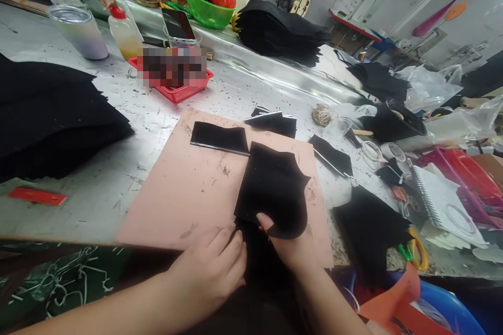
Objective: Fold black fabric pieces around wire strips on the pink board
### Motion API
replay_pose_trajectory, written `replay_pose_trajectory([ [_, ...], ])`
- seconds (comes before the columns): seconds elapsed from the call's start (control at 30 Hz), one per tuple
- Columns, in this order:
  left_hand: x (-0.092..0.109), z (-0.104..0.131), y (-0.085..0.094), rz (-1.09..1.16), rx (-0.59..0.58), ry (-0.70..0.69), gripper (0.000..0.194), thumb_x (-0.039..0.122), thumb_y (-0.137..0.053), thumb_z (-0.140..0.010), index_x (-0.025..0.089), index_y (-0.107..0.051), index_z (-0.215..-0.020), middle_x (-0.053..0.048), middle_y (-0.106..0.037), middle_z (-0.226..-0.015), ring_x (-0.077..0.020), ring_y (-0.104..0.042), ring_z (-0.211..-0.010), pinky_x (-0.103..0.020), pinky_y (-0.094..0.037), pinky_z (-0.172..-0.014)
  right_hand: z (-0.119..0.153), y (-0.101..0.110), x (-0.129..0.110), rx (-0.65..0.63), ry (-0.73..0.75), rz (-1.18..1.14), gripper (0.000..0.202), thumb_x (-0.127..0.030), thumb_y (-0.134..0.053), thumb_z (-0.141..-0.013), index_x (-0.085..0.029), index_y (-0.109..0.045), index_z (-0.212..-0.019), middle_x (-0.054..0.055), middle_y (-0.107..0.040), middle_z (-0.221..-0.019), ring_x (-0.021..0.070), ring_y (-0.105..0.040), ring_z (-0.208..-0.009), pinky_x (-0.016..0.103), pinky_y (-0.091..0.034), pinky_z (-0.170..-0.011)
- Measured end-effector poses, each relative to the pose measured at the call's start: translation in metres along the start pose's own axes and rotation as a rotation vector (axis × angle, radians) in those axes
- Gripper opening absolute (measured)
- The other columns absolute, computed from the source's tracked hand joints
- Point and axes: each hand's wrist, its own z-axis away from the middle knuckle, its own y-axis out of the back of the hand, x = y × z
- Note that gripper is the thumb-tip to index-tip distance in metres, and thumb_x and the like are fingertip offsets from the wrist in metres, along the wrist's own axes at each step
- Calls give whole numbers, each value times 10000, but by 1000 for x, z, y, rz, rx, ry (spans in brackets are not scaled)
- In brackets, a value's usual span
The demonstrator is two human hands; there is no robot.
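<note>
A black fabric piece (273,186) with one curved, notched side lies over the pink board (168,193) near the table's front edge. My right hand (293,246) grips its lower edge, thumb on top and the other fingers hidden underneath. At the lower left corner of the same piece, the fingers of my left hand (216,261) are pressed together on the cloth. More black cloth (255,246) hangs between my hands. Just beyond, a smaller black piece (220,137) with a pale strip along its edge rests on the board.
Black fabric stacks (51,120) stand at left and at the back (281,31). A red basket (181,91), a pump bottle (124,34) and a tumbler (80,31) are behind the board. At right are black pieces (373,230), scissors (418,251) and a notebook (448,204).
</note>
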Motion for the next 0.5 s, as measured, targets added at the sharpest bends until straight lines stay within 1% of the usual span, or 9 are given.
replay_pose_trajectory([
  [0.07,1,-1,-1,2,4,14,273,261,-445,-867,82,-623,-972,-128,-675,-973,-279,-613,-904,-387,-454,-795,1,-3,0,92,49,98,482,-343,-708,-617,-229,-573,-1066,60,-670,-846,307,-601,-959,409,-513,-770],
  [0.1,1,-1,-1,3,2,21,282,269,-445,-866,77,-621,-974,-130,-674,-977,-277,-612,-904,-384,-447,-802,1,-4,0,118,63,130,519,-344,-711,-614,-229,-556,-1095,65,-670,-876,313,-591,-988,414,-510,-788],
  [0.13,1,-1,-2,0,-2,27,290,277,-451,-863,71,-620,-979,-131,-674,-982,-275,-612,-905,-381,-441,-807,2,-5,0,119,67,141,521,-344,-712,-615,-231,-554,-1099,65,-672,-876,318,-589,-996,418,-509,-799],
  [0.23,1,-1,-4,-11,-21,33,303,296,-487,-844,64,-616,-991,-133,-674,-990,-275,-613,-902,-379,-428,-810,2,-5,1,63,49,126,439,-349,-699,-645,-244,-581,-1054,50,-678,-797,321,-614,-947,425,-511,-806],
  [0.27,1,-1,-4,-13,-24,36,305,299,-494,-839,64,-616,-993,-134,-674,-991,-278,-613,-902,-381,-426,-808,2,-4,2,55,47,125,443,-350,-697,-651,-246,-576,-1063,49,-679,-797,319,-619,-937,426,-512,-808],
  [0.4,2,2,-5,-17,-24,40,302,302,-499,-832,74,-612,-995,-133,-675,-986,-281,-614,-901,-388,-419,-795,1,-4,2,58,85,163,601,-344,-689,-657,-221,-482,-1208,78,-671,-979,313,-606,-990,416,-513,-826],
  [0.5,0,2,-5,-9,-33,52,307,329,-516,-824,97,-606,-1004,-117,-668,-1001,-279,-601,-935,-388,-410,-804,0,-5,2,4,115,147,581,-328,-657,-691,-212,-473,-1230,81,-665,-1021,299,-614,-982,402,-518,-823],
])
